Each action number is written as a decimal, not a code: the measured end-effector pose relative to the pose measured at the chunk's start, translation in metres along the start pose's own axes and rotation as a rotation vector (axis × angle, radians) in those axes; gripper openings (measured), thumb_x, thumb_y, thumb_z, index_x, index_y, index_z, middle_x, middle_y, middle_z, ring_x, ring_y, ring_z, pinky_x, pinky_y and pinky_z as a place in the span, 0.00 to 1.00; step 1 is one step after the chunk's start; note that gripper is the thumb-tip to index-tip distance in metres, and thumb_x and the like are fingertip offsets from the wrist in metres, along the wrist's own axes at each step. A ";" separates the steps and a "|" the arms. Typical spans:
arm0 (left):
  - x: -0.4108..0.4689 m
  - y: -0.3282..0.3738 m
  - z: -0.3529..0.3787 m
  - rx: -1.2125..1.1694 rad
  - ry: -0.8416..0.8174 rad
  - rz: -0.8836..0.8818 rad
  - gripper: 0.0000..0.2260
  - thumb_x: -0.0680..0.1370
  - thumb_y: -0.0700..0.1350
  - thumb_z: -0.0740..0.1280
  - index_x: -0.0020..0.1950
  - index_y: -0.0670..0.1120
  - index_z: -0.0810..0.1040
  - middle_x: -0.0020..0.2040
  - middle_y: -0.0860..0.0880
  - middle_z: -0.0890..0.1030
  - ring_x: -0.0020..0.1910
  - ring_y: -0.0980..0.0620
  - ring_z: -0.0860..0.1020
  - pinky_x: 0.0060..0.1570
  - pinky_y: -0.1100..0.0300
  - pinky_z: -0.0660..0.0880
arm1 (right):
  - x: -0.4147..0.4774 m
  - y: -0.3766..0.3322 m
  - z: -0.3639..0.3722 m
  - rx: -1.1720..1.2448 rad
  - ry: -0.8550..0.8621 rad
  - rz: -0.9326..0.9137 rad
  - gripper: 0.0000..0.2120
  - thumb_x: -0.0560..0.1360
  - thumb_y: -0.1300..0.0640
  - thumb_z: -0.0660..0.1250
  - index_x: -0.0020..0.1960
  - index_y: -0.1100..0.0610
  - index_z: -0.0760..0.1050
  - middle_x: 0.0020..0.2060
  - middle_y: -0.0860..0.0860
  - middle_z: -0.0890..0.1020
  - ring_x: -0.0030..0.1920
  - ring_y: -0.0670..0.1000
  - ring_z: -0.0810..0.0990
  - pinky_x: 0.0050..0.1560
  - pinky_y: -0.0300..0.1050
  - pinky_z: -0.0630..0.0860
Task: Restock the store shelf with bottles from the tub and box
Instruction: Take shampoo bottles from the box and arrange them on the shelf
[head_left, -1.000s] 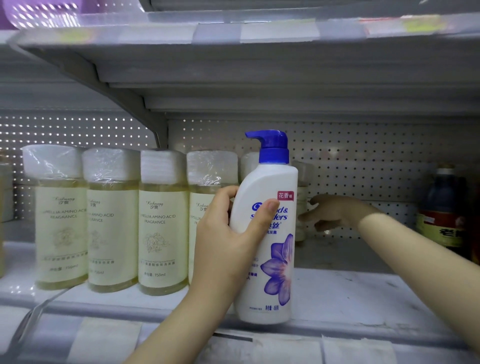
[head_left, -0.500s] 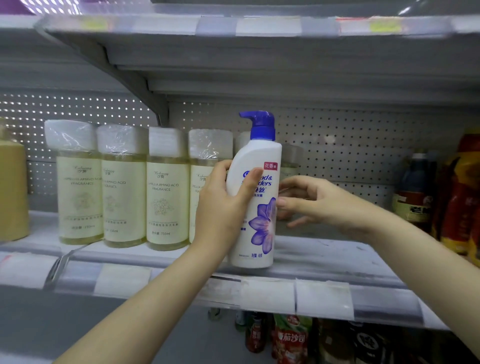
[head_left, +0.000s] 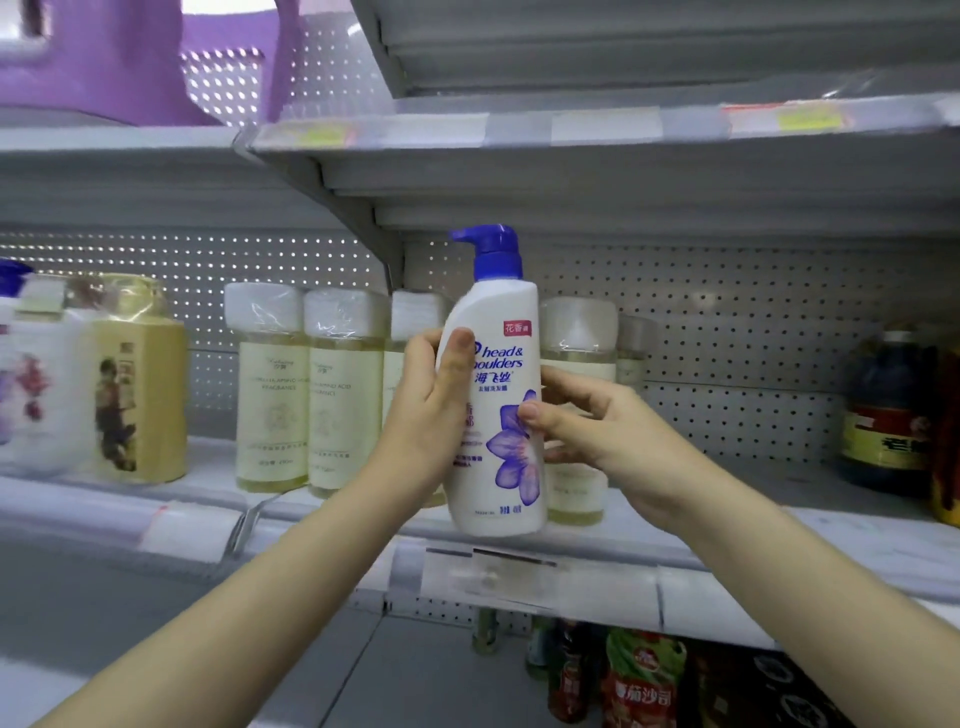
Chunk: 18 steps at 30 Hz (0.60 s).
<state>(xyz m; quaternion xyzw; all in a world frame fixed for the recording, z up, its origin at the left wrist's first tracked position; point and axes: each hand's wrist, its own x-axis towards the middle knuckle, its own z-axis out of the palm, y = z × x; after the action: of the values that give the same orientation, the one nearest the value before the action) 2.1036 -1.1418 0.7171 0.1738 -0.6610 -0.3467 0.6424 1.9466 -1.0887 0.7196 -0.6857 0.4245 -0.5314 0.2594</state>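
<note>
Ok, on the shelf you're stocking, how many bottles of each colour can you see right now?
White pump bottle: 2, one held by the left hand and right hand, one blurred at the far left edge.
Pale yellow bottle: 5 visible.
Tan bottle: 1.
Dark bottle: 1.
Orange-red bottle, cut off at the right edge: 1.
Total: 10.
</note>
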 end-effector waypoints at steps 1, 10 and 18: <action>0.000 0.004 -0.011 -0.001 -0.021 -0.013 0.17 0.74 0.61 0.57 0.52 0.49 0.67 0.45 0.52 0.80 0.38 0.63 0.81 0.37 0.65 0.76 | 0.002 -0.002 0.008 0.014 -0.008 -0.013 0.25 0.68 0.48 0.71 0.65 0.49 0.77 0.57 0.57 0.81 0.53 0.51 0.82 0.53 0.48 0.79; -0.010 0.031 -0.125 0.057 -0.186 -0.136 0.16 0.78 0.51 0.64 0.62 0.49 0.65 0.54 0.47 0.81 0.45 0.57 0.83 0.39 0.63 0.80 | 0.022 -0.014 0.108 0.176 -0.087 0.005 0.23 0.71 0.51 0.69 0.66 0.48 0.76 0.60 0.54 0.82 0.58 0.53 0.82 0.59 0.55 0.78; -0.024 0.048 -0.213 0.000 -0.153 -0.131 0.15 0.75 0.53 0.65 0.60 0.50 0.69 0.51 0.50 0.82 0.44 0.58 0.84 0.38 0.65 0.78 | 0.027 -0.047 0.195 0.192 -0.155 -0.008 0.23 0.70 0.54 0.74 0.65 0.49 0.77 0.60 0.57 0.81 0.57 0.57 0.82 0.57 0.55 0.79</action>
<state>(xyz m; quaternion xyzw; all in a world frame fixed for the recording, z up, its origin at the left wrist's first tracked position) 2.3233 -1.1426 0.7185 0.1895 -0.6952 -0.4003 0.5661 2.1481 -1.1066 0.7120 -0.6983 0.3478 -0.5161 0.3536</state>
